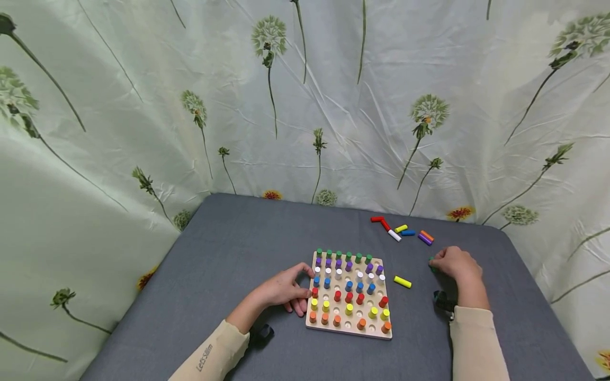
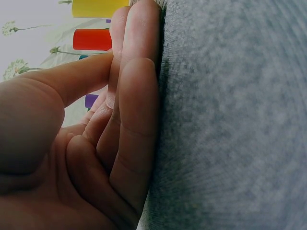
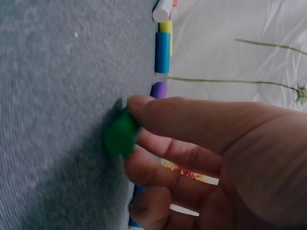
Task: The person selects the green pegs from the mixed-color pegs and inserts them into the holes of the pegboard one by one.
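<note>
A wooden pegboard [image 1: 348,325] holds rows of coloured pegs: green, purple, white, blue, red, yellow and orange, with several holes bare. My left hand [image 1: 288,290] grips the board's left edge, thumb and index finger at its rim by the blue and red rows. In the left wrist view, a red peg [image 2: 91,39] and a yellow peg [image 2: 100,8] stand just beyond the fingers [image 2: 136,100]. Off to the right of the board, my right hand [image 1: 456,264] pinches a green peg [image 3: 121,135] between thumb and fingers, close over the cloth.
On the grey tablecloth [image 1: 248,233], a loose yellow peg [image 1: 402,281] lies right of the board. Farther back are loose red pegs [image 1: 385,225], a white peg [image 1: 394,235], a blue peg [image 1: 407,233], a purple peg [image 1: 425,239] and others. A flowered curtain [image 1: 295,106] hangs behind.
</note>
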{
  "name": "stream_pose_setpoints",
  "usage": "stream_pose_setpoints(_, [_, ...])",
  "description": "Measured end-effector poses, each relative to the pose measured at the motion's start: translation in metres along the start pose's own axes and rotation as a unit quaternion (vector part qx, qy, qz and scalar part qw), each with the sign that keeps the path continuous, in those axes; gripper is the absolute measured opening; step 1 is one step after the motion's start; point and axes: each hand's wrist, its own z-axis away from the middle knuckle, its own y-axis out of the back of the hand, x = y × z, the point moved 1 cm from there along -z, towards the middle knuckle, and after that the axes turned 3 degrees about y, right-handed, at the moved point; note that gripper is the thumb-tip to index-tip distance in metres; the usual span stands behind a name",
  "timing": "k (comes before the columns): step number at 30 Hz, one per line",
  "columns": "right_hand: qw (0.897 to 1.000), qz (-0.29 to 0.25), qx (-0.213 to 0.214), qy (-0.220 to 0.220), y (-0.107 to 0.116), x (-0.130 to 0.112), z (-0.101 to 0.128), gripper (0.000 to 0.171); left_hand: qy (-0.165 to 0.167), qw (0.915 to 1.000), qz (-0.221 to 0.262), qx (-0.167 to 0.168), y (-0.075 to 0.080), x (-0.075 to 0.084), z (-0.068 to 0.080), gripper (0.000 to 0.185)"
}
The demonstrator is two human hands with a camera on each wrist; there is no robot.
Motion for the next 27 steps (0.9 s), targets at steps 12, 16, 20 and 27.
stream_pose_setpoints(12, [0.999,0.041,0.016,0.016,-0.008,-0.019,-0.005,0.023,-0.006,1.0000,-0.002,0.000,0.000,-0.001,-0.001,0.032])
stream_pose_setpoints(16, [0.998,0.037,0.029,0.028,-0.009,-0.022,-0.005,0.024,-0.005,1.0000,-0.003,0.001,0.000,-0.001,0.000,0.032])
stream_pose_setpoints(20, [0.996,0.006,0.049,0.074,-0.012,-0.025,-0.008,0.024,-0.007,1.0000,-0.004,0.003,-0.001,-0.001,0.000,0.032])
stream_pose_setpoints(27, [0.976,-0.073,0.049,0.198,-0.020,-0.043,-0.008,0.023,-0.004,1.0000,-0.005,0.007,-0.001,0.000,0.000,0.032])
